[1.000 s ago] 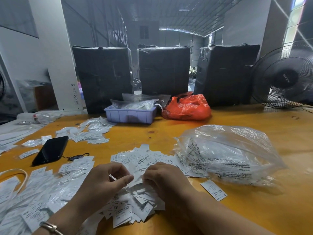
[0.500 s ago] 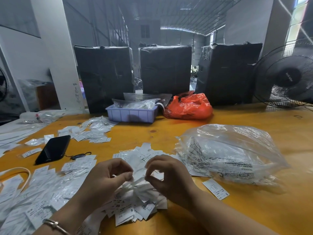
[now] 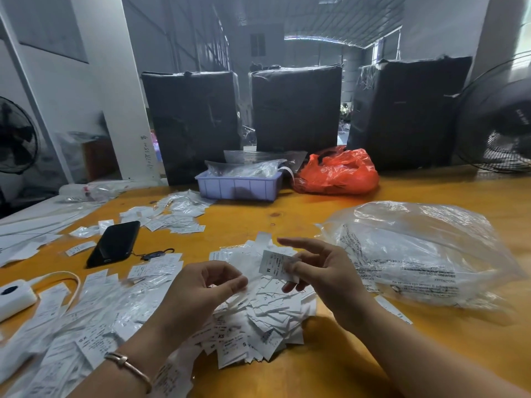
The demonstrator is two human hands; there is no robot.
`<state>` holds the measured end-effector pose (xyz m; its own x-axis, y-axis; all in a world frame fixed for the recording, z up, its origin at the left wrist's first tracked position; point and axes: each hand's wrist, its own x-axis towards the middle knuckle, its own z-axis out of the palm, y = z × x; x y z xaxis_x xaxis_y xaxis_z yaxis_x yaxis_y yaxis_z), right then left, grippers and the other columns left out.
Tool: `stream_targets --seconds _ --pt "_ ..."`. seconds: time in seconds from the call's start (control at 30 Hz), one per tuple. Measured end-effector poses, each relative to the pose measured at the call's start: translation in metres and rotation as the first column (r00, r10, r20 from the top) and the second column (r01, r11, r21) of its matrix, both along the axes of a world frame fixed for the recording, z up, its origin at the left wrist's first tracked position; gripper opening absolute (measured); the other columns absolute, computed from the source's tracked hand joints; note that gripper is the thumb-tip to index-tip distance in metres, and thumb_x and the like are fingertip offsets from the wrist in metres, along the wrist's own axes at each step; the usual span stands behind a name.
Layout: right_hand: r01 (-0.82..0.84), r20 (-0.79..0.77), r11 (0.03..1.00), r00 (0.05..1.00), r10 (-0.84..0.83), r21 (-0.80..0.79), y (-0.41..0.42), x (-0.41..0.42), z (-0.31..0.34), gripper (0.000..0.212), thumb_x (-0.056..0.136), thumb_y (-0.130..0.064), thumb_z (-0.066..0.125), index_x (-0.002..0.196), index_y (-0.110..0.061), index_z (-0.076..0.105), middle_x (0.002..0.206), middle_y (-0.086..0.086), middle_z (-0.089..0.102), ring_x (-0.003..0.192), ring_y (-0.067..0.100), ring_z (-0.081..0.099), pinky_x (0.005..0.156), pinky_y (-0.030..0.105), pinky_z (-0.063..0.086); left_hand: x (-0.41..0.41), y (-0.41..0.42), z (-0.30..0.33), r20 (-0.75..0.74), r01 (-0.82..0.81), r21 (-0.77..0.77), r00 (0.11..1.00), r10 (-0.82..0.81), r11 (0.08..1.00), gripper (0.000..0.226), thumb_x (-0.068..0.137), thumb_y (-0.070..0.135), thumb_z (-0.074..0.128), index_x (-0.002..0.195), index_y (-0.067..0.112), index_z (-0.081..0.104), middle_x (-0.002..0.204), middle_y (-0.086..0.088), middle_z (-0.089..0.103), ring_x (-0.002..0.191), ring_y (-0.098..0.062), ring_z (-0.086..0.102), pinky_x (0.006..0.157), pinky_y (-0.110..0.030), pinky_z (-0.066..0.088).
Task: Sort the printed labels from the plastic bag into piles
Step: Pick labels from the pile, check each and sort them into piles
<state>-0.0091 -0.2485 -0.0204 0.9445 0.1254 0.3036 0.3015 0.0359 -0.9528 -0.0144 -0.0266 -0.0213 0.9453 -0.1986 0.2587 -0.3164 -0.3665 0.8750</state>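
Note:
A heap of white printed labels (image 3: 267,317) lies on the orange table (image 3: 330,366) right in front of me. My right hand (image 3: 324,271) is raised above it, thumb and fingers pinching one label marked "M" (image 3: 271,265). My left hand (image 3: 201,291) hovers over the heap's left side with thumb and forefinger pressed together; nothing shows between them. The clear plastic bag (image 3: 416,254), crumpled and printed with warnings, lies to the right of the heap. Sorted label piles sit at the near left (image 3: 86,326), beside the phone (image 3: 155,265) and farther back (image 3: 175,214).
A black phone (image 3: 115,242) lies at the left, with a white device (image 3: 14,297) and its cable nearer. A blue tray (image 3: 238,186) and an orange bag (image 3: 336,173) stand at the back before black wrapped bales (image 3: 192,124). A fan (image 3: 500,119) stands at the right.
My right hand has lifted off the heap with one label in its fingers. My left hand has drawn slightly up and left. The view has tilted a little.

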Motion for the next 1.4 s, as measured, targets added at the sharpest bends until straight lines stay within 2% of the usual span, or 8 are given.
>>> stream_targets --seconds 0.17,0.3,0.4,0.53,0.77,1.0,1.2,1.4 --pt "0.028 0.037 1.0 0.999 -0.028 -0.009 0.001 -0.004 0.003 0.044 0.082 0.012 0.061 0.111 -0.019 0.07 0.086 0.02 0.069 0.059 0.021 0.064 0.055 0.021 0.051 -0.002 -0.002 0.003 -0.064 0.022 -0.082 0.998 -0.027 0.996 0.012 0.068 0.031 0.078 0.076 0.024 0.075 0.075 -0.002 0.074 0.073 -0.013 0.07 0.067 -0.019 0.05" --pt "0.17 0.162 0.966 0.977 -0.139 -0.197 0.002 -0.003 0.004 0.026 0.086 0.006 0.058 0.092 -0.011 0.076 0.077 0.006 0.069 0.056 0.013 0.059 0.058 0.032 0.051 -0.002 -0.002 0.004 -0.068 0.046 -0.107 0.996 -0.053 0.993 0.02 0.062 0.036 0.081 0.07 0.02 0.072 0.067 -0.001 0.068 0.065 -0.011 0.063 0.064 -0.018 0.051" --pt "0.038 0.097 0.961 0.995 -0.011 -0.275 0.009 -0.007 0.006 0.012 0.084 -0.02 0.07 0.088 -0.011 0.077 0.075 0.0 0.068 0.059 0.009 0.06 0.056 0.022 0.047 -0.003 -0.002 0.005 -0.059 0.083 -0.135 0.994 -0.091 0.987 0.018 0.064 0.034 0.081 0.07 0.02 0.073 0.068 -0.002 0.067 0.066 -0.012 0.062 0.065 -0.02 0.051" --pt "-0.152 -0.026 0.911 0.988 0.154 -0.384 0.021 -0.013 -0.002 0.034 0.064 -0.056 0.073 0.077 -0.025 0.076 0.067 -0.006 0.068 0.062 0.004 0.06 0.057 0.018 0.044 -0.005 -0.004 0.007 0.008 0.17 -0.14 0.985 -0.171 0.975 0.016 0.073 0.028 0.078 0.077 0.013 0.077 0.078 -0.009 0.072 0.077 -0.019 0.066 0.072 -0.023 0.053" --pt "-0.173 0.025 0.951 0.982 0.185 -0.255 0.019 -0.012 -0.001 0.029 0.074 -0.037 0.075 0.075 -0.008 0.075 0.067 0.017 0.064 0.062 0.02 0.055 0.063 0.036 0.039 -0.007 -0.005 0.009 -0.02 0.202 -0.121 0.978 -0.205 0.972 0.013 0.077 0.023 0.079 0.078 0.011 0.075 0.08 -0.009 0.071 0.077 -0.016 0.065 0.07 -0.021 0.052" --pt "-0.07 0.065 0.954 0.994 0.093 -0.291 0.015 -0.007 -0.002 0.012 0.085 -0.017 0.07 0.074 -0.011 0.074 0.067 0.012 0.068 0.058 0.013 0.061 0.058 0.022 0.042 -0.007 -0.003 0.01 -0.074 0.197 -0.055 0.977 -0.201 0.979 0.02 0.075 0.032 0.072 0.074 0.012 0.077 0.073 -0.007 0.07 0.072 -0.014 0.062 0.067 -0.02 0.048" --pt "-0.001 0.12 0.9 0.991 0.059 -0.435 0.016 -0.007 -0.002 0.013 0.082 -0.005 0.069 0.069 -0.003 0.068 0.062 0.017 0.061 0.055 0.016 0.055 0.056 0.041 0.046 -0.007 -0.003 0.009 -0.069 0.197 -0.033 0.978 -0.199 0.98 0.027 0.075 0.037 0.077 0.083 0.011 0.076 0.075 -0.007 0.072 0.069 -0.012 0.063 0.063 -0.018 0.048" --pt "-0.133 0.051 0.936 0.986 0.157 -0.326 0.016 -0.015 0.005 0.028 0.072 -0.032 0.079 0.08 -0.006 0.074 0.072 0.012 0.069 0.063 0.015 0.061 0.062 0.029 0.046 -0.007 0.0 0.012 0.0 0.115 -0.145 0.993 -0.116 0.983 0.013 0.071 0.028 0.077 0.076 0.016 0.075 0.068 -0.002 0.069 0.064 -0.008 0.062 0.059 -0.016 0.048"
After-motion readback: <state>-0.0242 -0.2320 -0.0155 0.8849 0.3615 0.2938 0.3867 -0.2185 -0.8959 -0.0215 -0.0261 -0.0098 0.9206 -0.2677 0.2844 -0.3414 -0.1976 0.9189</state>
